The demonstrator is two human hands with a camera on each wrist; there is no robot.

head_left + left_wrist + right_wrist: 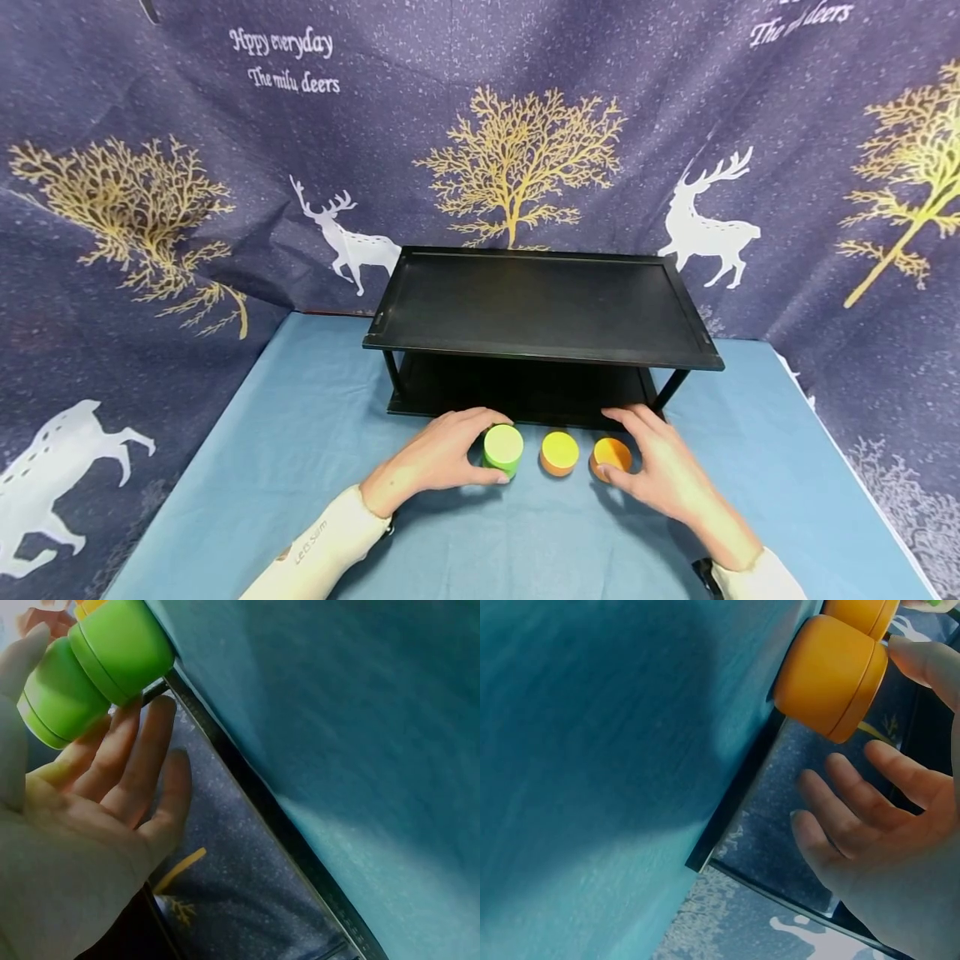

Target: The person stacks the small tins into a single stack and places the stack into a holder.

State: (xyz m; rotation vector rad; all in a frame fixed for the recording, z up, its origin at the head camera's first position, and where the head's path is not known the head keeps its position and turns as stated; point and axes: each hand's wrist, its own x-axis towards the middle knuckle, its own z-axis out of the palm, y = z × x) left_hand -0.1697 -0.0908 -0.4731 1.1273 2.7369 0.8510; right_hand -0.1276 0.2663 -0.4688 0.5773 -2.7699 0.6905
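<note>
Two round green lidded jars (124,649) are stacked one on the other in the left wrist view; from the head view mainly the pale green top (503,444) shows. My left hand (442,454) holds the upper jar, thumb at the front and index finger behind. To the right stands an orange jar with a yellow top (559,451). Beyond it is a plain orange jar (611,457), also seen in the right wrist view (829,679). My right hand (656,467) is spread around this jar, thumb at its near edge, the other fingers apart from it.
A black two-level shelf (532,308) stands just behind the jars, its lower board (525,387) close to the fingertips. Blue cloth (517,542) covers the table. A dark patterned curtain (405,125) hangs behind and at both sides.
</note>
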